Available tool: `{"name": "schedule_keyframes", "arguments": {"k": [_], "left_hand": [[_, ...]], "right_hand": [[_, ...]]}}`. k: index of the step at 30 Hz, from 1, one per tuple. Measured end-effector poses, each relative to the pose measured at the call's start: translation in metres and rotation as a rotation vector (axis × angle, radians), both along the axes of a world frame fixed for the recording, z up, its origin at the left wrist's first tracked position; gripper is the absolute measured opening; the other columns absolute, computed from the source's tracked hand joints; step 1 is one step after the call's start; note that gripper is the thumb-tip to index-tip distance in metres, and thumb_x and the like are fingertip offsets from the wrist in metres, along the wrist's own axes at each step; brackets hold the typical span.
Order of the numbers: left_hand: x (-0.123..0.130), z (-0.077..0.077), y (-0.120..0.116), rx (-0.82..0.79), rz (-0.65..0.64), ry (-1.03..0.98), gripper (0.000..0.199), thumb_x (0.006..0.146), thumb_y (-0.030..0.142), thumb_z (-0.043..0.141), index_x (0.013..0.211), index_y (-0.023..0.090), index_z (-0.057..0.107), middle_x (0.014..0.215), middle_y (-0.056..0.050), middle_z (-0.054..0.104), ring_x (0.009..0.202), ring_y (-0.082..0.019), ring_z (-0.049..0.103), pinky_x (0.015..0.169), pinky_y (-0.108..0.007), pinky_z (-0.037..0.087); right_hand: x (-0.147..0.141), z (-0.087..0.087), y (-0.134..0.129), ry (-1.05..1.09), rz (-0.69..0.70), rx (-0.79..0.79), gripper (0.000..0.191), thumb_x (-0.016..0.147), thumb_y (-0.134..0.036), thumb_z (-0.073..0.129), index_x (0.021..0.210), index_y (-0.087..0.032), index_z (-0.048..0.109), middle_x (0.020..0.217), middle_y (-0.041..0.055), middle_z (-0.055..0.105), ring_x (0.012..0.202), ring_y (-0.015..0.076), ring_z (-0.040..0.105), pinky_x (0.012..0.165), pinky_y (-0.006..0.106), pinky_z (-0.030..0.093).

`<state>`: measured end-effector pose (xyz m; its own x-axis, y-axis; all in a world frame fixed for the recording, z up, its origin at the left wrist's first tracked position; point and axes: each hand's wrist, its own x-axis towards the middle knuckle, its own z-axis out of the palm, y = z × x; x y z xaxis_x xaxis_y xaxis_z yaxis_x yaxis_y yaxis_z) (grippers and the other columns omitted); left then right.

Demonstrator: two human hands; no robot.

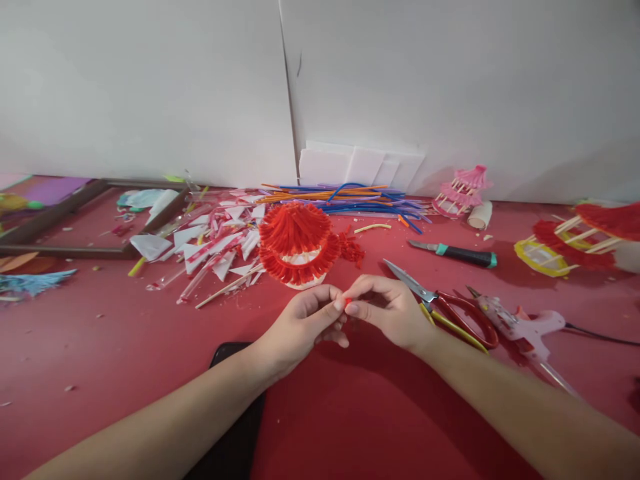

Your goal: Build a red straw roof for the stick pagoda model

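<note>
Over the middle of the table, my left hand (314,319) and my right hand (384,308) meet at the fingertips. Both pinch one small red piece (347,302), mostly covered by the fingers; its kind I cannot make out. Just beyond them stands a red tiered pagoda model (296,233) with a fringed roof and a white base. A bunch of short red fuzzy pieces (351,248) lies against its right side.
Scissors (440,303), a utility knife (453,255) and a corded glue gun (525,327) lie at right. Pipe cleaners (345,198) and paper scraps (220,233) spread behind. A black phone-like slab (235,427) lies under my left forearm. More models include a pink one (463,192).
</note>
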<state>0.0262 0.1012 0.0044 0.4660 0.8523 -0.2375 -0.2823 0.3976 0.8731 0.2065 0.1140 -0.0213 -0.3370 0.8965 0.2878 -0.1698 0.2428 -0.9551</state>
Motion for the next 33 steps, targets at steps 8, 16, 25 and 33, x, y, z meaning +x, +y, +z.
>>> {"name": "schedule_keyframes", "arguments": {"k": [8,16,25,33], "left_hand": [[0.002,-0.008,0.002,-0.047,0.1,0.08,0.037,0.069,0.043,0.089,0.074,0.015,0.065,0.064,0.003,0.055,0.058,-0.008,0.049,0.054,-0.02,0.056],[0.001,-0.006,0.001,-0.125,0.101,0.02,0.043,0.061,0.045,0.094,0.073,0.014,0.066,0.067,0.002,0.058,0.06,-0.008,0.051,0.059,-0.022,0.057],[-0.001,-0.012,0.006,-0.196,0.158,-0.05,0.034,0.063,0.036,0.094,0.077,0.014,0.073,0.072,-0.001,0.069,0.065,-0.01,0.062,0.064,-0.021,0.058],[-0.002,-0.009,0.006,-0.206,0.2,-0.036,0.023,0.07,0.031,0.087,0.083,0.014,0.079,0.081,-0.005,0.074,0.076,-0.015,0.069,0.066,-0.024,0.061]], "right_hand": [[0.002,0.005,-0.007,-0.415,-0.295,0.598,0.007,0.095,-0.019,0.065,0.095,-0.021,0.072,0.089,0.0045,0.072,0.081,0.0137,0.07,0.071,0.027,0.06],[0.001,0.003,-0.011,-0.555,-0.345,0.725,0.012,0.099,-0.015,0.055,0.103,-0.02,0.066,0.089,0.0052,0.069,0.081,0.0149,0.068,0.071,0.027,0.059],[0.003,0.004,-0.009,-0.654,-0.369,0.831,0.014,0.1,-0.016,0.053,0.105,-0.02,0.066,0.092,0.0063,0.071,0.081,0.0151,0.071,0.072,0.026,0.06],[0.005,0.0,-0.005,-0.66,-0.396,0.825,0.017,0.099,-0.017,0.056,0.108,-0.02,0.07,0.093,0.0073,0.073,0.084,0.0169,0.073,0.077,0.028,0.063]]}}
